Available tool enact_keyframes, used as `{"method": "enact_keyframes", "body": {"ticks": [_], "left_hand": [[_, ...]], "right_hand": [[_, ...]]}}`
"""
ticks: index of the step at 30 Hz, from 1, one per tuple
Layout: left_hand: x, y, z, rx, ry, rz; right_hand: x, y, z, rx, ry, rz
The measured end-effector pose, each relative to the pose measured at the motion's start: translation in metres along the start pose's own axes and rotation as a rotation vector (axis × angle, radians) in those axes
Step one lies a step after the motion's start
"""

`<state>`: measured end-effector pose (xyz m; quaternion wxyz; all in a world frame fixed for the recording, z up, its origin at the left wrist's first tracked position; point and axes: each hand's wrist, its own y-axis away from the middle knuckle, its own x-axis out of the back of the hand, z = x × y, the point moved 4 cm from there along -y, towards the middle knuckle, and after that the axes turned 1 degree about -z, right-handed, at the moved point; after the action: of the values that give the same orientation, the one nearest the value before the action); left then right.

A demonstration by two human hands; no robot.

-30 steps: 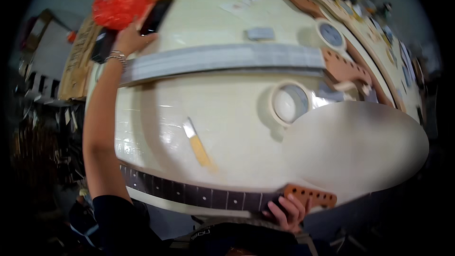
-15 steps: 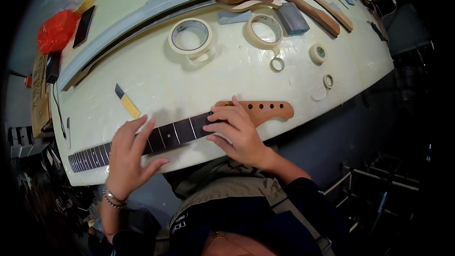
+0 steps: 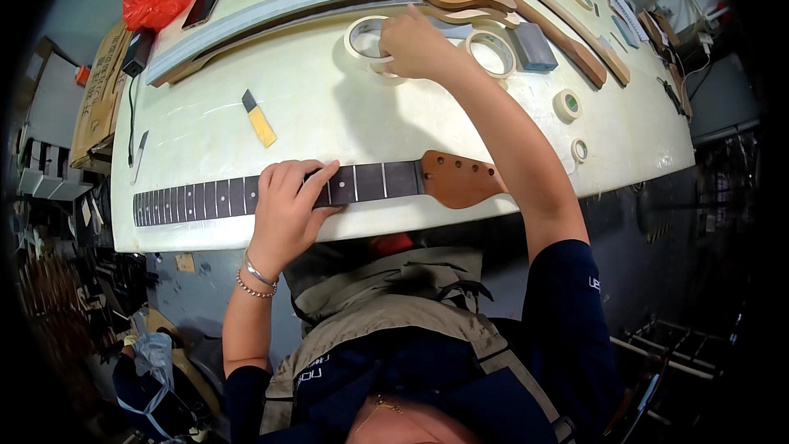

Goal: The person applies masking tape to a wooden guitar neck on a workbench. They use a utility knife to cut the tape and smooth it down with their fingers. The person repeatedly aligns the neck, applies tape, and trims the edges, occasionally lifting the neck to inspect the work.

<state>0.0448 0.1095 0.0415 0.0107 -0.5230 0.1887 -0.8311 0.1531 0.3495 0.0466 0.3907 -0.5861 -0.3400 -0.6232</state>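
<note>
The two hands are now well apart; half a second ago both were at the guitar neck [image 3: 366, 183]. That neck lies along the near edge of the tabletop [image 3: 209, 115], its headstock [image 3: 454, 181] toward three o'clock. The left hand [image 3: 288, 197] spans the dark fretboard, thumb at the near edge; how tightly it presses cannot be told.

The right hand [image 3: 415, 43] has left the fretboard beside the headstock and is now at the three-o'clock side of a large tape roll [image 3: 356, 45], about one o'clock from the left hand. It covers part of the rim; whether the fingers close on it cannot be told.

A second tape roll [image 3: 511, 53] sits at the first's three o'clock. A yellow-handled knife [image 3: 259, 119] lies at the left hand's eleven o'clock.
</note>
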Motion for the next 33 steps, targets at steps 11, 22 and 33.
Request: {"method": "enact_keyframes", "body": {"ticks": [11,22,33], "left_hand": [[-0.012,-0.008,0.027,0.015,0.277,0.240],[-0.057,-0.015,0.046,0.632,1.619,0.319],[0.066,0.133,-0.105,0.816,0.917,0.731]], "right_hand": [[0.016,0.123,-0.067,-0.265,-2.017,0.934],[0.010,0.171,-0.132,-0.313,-2.059,1.127],[-0.015,0.319,-0.012,-0.483,-1.774,1.310]]}}
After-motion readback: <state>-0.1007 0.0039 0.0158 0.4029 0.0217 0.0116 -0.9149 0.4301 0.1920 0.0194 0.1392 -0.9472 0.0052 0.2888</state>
